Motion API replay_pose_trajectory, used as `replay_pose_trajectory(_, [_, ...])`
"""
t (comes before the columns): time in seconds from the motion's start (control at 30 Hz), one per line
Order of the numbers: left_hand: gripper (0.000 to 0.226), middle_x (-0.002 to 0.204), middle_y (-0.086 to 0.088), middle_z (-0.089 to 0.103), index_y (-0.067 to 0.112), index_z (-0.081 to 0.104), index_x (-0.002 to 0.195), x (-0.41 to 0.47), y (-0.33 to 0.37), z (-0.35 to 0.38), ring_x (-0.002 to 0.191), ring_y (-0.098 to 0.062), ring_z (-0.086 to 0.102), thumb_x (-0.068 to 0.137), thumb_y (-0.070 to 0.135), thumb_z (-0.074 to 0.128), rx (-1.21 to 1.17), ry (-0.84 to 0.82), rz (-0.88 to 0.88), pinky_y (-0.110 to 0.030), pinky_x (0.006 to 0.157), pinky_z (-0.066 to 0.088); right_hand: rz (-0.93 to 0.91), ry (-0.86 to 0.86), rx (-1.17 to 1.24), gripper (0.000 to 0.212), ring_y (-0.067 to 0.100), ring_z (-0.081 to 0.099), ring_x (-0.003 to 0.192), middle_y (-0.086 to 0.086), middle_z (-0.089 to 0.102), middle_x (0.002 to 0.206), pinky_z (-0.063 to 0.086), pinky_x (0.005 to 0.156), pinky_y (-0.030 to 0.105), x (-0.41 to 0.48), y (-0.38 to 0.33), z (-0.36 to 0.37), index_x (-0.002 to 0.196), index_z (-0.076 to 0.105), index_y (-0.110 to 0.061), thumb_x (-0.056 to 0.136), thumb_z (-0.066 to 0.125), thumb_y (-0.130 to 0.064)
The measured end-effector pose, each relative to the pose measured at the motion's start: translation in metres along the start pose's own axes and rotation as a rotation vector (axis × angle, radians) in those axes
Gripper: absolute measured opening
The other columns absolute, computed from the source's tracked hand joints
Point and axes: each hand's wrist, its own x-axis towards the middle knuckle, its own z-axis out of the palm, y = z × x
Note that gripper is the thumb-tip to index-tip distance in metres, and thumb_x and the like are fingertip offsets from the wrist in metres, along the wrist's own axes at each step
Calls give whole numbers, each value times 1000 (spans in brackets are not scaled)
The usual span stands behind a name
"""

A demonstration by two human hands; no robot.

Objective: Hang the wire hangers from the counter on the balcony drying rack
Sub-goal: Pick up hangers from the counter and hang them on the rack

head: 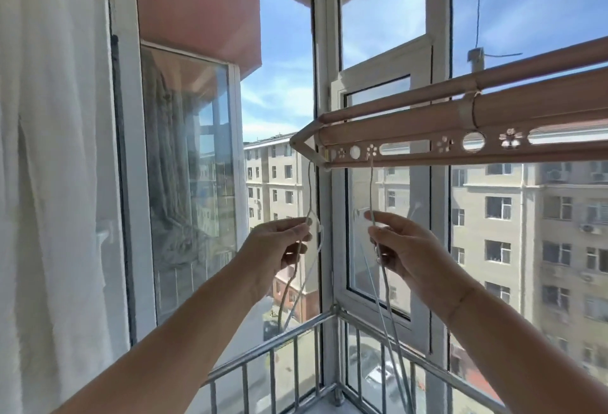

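item: balcony corner, seen from the head camera, both arms raised.

drying rack point(460, 147): pale pink-beige bars running from upper right to a pointed end near the window corner; lower rail pierced with round holes, slots and flower cut-outs.

left wire hanger point(310, 190): thin pale wire, its hook reaching up to the pointed end of the rack; whether it is fully seated there cannot be told. the neck passes through the left hand point(279, 249), and the body trails down below it toward the railing.

left grip: fingers and thumb pinched closed on the hanger neck.

right wire hanger point(371, 190): thin pale wire, its upper end meeting the rail at a flower cut-out; the body hangs down past the wrist toward the lower frame edge.

right hand point(404, 246): grip closed, thumb and fingers pinched on the wire just under the neck.

metal railing point(296, 338): grey bars below both hands, inside the white window frame point(324, 52).

white curtain point(49, 183): hanging at far left.

apartment blocks point(526, 232): beyond the glass, under blue sky.
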Motion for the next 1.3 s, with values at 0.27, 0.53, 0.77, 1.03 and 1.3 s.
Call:
replay_pose_trajectory(0.27, [17,80,-6,65,7,70,101,90,-12,7,66,-13,57,86,9,62,-51,-34,38,-24,65,47,-54,2,-97,33,9,45,60,0,51,70,43,59,20,86,15,-2,122,59,-12,89,57,-7])
replay_pose_trajectory(0.53, [20,81,-6,64,7,69,105,150,-30,1,69,-14,55,86,11,62,-74,-117,29,-23,65,46,-66,64,-153,30,9,47,59,-1,51,68,44,59,20,124,31,9,115,62,-14,87,58,-5])
replay_pose_trajectory(0.77, [10,79,-5,66,13,71,90,186,-41,-8,70,-14,56,86,11,63,-59,-236,-22,-24,64,45,-17,183,-172,28,7,45,58,0,51,71,45,54,14,138,48,22,116,62,-10,89,57,-6])
replay_pose_trajectory(1.03, [16,76,-4,67,5,70,98,210,-61,-18,71,-14,56,86,8,61,-147,-371,-79,-24,68,46,3,339,-152,23,10,49,62,2,56,74,46,51,14,137,58,31,111,64,-8,88,58,-9])
replay_pose_trajectory(1.3, [30,75,-1,65,4,66,102,235,-125,-39,63,-12,59,87,29,57,-198,-423,-168,-24,59,46,-43,541,-264,19,12,52,71,0,55,79,44,63,22,88,81,-7,107,61,-15,94,52,-26])
